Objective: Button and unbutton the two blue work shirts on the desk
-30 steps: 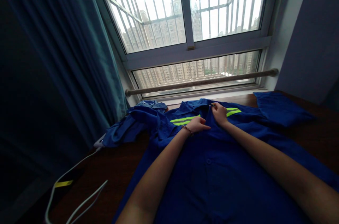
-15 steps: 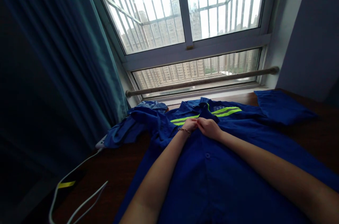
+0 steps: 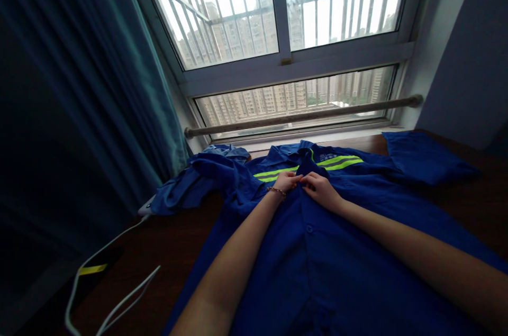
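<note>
A blue work shirt [image 3: 273, 251] with yellow-green reflective stripes lies spread out in front of me, collar toward the window. At the front opening, just below the stripes, my left hand [image 3: 288, 181] pinches the shirt's edge; a beaded bracelet circles that wrist. Right beside it, my right hand [image 3: 320, 190] also has its fingertips closed on the front edge. Whatever small part sits between the fingertips is hidden. Lower on the front, a button [image 3: 309, 228] shows fastened or lying flat; I cannot tell which.
The shirt lies on a dark wooden surface [image 3: 159, 243]. A white cable [image 3: 115, 241] runs along the left to a white device [image 3: 146, 206] beside the crumpled sleeve. Behind stand a barred window [image 3: 286, 61], a horizontal rail [image 3: 305, 116] and a blue curtain [image 3: 119, 87].
My hands have moved slightly apart, the right one shifting right with its fingers loosened a little. Both remain at the shirt's front edge. The camera view has shifted slightly.
</note>
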